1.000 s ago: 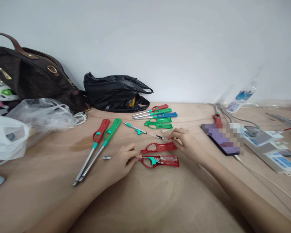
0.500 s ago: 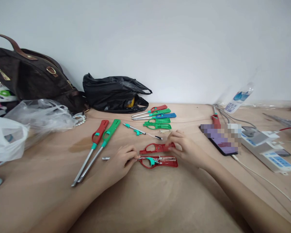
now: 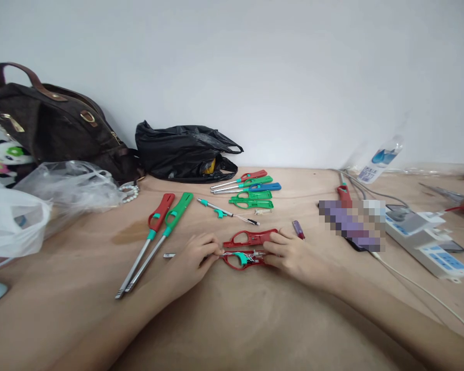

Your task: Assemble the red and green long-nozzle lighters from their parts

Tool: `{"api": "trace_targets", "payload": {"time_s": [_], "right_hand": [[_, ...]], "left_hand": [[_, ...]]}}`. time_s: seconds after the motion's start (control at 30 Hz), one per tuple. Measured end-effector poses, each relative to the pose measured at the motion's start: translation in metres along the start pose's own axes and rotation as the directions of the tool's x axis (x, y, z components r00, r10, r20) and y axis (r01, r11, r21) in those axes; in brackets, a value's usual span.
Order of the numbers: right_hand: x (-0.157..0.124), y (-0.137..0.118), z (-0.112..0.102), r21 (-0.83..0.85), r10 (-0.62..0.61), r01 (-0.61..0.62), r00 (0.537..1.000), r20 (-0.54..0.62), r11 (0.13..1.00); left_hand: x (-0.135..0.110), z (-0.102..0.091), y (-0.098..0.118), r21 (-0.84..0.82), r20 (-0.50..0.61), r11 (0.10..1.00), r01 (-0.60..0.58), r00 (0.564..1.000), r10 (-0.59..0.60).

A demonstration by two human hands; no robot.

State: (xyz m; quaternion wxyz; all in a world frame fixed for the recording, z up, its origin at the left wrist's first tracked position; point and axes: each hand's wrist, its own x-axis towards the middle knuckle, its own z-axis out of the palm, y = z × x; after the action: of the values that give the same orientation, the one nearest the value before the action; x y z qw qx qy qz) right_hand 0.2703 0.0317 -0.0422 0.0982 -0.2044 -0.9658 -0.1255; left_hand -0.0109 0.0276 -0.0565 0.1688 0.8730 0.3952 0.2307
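An opened red lighter shell [image 3: 243,259] with a teal trigger and wires inside lies on the wooden table [image 3: 232,319]. My left hand [image 3: 195,257] pinches its left end, fingers closed. My right hand [image 3: 292,253] presses down on its right end, fingers curled over it. The other red shell half [image 3: 249,238] lies just behind, touching my right fingertips. A small purple and red piece [image 3: 298,229] rests beyond my right hand.
Two long lighters, red [image 3: 150,232] and green [image 3: 160,237], lie to the left. More lighters and green shells [image 3: 251,193] sit further back, with a black bag [image 3: 185,152] and a brown handbag [image 3: 58,129]. A phone [image 3: 351,221], a power strip [image 3: 429,239] and cables lie right.
My right hand came down from the far red shell half onto the right end of the near shell, uncovering the small purple piece. My left hand stayed in place.
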Motion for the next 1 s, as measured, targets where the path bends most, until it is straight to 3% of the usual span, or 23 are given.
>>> {"api": "trace_targets", "payload": {"time_s": [0.27, 0.6, 1.0], "right_hand": [[0.009, -0.001, 0.001, -0.101, -0.085, 0.092, 0.994, 0.069, 0.991], [-0.001, 0.001, -0.007, -0.186, -0.103, 0.135, 0.980, 0.169, 0.973], [-0.011, -0.001, 0.001, -0.236, -0.143, 0.169, 0.982, 0.120, 0.957]], "left_hand": [[0.000, 0.002, -0.004, -0.002, 0.005, 1.000, 0.001, 1.000, -0.001], [-0.001, 0.002, -0.004, 0.014, 0.002, 1.000, 0.000, 1.000, 0.000], [0.000, 0.000, -0.001, 0.035, 0.018, 0.999, 0.010, 1.000, -0.010]]}}
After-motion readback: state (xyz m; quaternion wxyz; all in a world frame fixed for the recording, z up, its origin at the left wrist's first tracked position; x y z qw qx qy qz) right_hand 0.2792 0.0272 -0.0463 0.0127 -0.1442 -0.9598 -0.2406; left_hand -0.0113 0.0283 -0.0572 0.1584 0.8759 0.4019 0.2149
